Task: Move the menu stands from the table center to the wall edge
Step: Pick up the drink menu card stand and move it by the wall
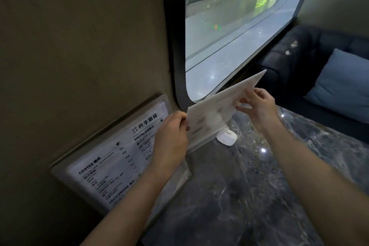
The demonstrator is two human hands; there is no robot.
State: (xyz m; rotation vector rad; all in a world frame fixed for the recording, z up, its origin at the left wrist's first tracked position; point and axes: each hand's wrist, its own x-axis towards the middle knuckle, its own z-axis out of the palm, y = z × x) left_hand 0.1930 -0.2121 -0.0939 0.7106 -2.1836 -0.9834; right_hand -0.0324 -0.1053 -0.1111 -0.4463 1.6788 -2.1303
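A white menu stand (214,113) is tilted above the dark marble table (249,185), near the window corner. My left hand (171,136) grips its lower left edge and my right hand (257,104) pinches its upper right edge. Its bottom edge sits close to the tabletop; whether it touches I cannot tell. A second menu stand (111,166), printed with coffee listings, leans flat against the wall at the table's left edge, partly hidden by my left forearm.
A small white rounded device (227,137) lies on the table just behind the held stand. A dark-framed window (229,26) rises beyond it. A dark sofa (299,56) with a blue cushion (343,86) stands at the right.
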